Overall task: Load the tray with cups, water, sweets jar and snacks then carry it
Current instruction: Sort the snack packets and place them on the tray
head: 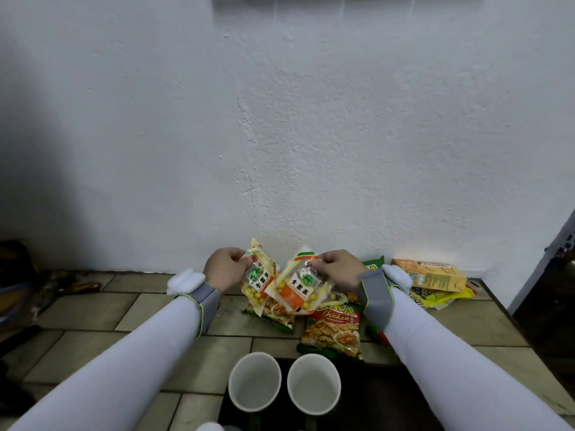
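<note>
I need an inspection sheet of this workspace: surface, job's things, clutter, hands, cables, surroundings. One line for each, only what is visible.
Surface: tiled counter, a dark tray at its near edge.
Job's things: two white cups upright on the tray, both look empty; chicken snack bag on the counter, its near end over the tray's far edge.
Clutter: orange carton lying on yellow packets at right; dark objects at far left, unclear.
Hands: left hand and right hand each pinch a peanut packet above the counter.
Cables: nothing seen.
Surroundings: white rough wall.

Tiled counter w/ dark tray, chicken snack bags, orange carton on yellow packs by wall.
</note>
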Demonstrator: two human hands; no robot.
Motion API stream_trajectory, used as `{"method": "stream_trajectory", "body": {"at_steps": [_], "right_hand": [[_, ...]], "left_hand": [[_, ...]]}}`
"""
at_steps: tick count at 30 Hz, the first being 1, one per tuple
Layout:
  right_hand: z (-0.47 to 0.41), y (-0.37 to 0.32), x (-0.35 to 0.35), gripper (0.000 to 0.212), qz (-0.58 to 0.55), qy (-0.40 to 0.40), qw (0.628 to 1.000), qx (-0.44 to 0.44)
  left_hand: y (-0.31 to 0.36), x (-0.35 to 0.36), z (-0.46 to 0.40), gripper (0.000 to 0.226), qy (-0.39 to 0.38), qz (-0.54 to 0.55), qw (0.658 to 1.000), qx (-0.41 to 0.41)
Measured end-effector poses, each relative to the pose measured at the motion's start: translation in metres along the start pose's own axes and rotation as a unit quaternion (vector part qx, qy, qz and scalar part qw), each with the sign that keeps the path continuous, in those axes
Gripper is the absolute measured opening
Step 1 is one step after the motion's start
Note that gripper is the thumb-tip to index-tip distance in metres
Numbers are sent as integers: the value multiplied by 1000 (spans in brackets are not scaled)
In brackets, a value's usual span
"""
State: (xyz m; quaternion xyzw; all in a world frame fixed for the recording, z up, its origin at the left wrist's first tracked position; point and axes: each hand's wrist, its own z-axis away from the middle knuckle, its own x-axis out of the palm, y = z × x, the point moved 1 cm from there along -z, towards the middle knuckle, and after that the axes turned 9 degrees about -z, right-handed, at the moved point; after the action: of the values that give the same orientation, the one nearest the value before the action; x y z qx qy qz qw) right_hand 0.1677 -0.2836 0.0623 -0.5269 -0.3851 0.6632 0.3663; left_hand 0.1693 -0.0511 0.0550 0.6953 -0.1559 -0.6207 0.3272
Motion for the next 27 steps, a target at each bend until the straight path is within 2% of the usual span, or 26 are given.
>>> {"method": "stream_trajectory", "body": {"at_steps": [3, 8, 10, 13, 16, 18, 22, 27], "right_hand": [[-2, 4, 19, 32, 9, -8, 1000, 17], [-14, 20, 19, 30, 33, 59, 995, 72], [-21, 27, 11, 30, 149, 80, 982, 84], [-32, 33, 11, 33, 342, 52, 934, 93], [-39, 43, 16, 26, 432, 35, 895, 108], [-39, 44, 16, 28, 445, 34, 889, 105], [-38, 43, 11, 32, 382, 21, 919, 96], [-34, 44, 14, 32, 363, 8, 926, 101]], "left_hand": [[-8, -9, 4, 18, 21, -22, 1000, -2], [-25, -18, 5, 18, 32, -20, 999, -5], [-28, -18, 5, 17, 30, -22, 999, 1], [-29, -16, 4, 15, 29, -21, 999, -1], [-26, -12, 1, 14, 26, -18, 999, 5], [-23, -10, 1, 14, 20, -21, 999, 13], [-19, -8, 0, 15, 13, -10, 1000, 27], [-12, -6, 1, 14, 3, 7, 999, 37]]}}
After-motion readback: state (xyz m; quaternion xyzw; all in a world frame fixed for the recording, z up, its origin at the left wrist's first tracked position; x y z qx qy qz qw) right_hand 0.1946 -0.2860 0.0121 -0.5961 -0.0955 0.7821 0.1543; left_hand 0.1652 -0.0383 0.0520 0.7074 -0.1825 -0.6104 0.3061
